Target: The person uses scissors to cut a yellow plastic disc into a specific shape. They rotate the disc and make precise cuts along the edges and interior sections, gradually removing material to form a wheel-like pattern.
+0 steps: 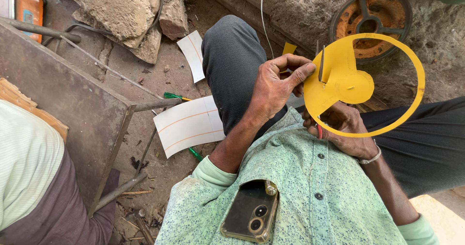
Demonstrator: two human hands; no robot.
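While the left hand (276, 87) pinches the yellow sheet (346, 82) at its edge, the right hand (346, 128) grips snips (320, 68) cutting into it.

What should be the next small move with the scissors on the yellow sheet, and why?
Probably close the scissors a little further: the blades already sit in a slit of the yellow sheet, the left hand steadies it, and the right hand holds the handles below.

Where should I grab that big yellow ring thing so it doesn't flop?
Probably best to pinch the wide solid blob of the yellow cut-out sheet, coming from its left edge, where the left hand already holds it. The thin outer ring looks bendy and there are scissors cutting near the top, so keep fingers away from there.
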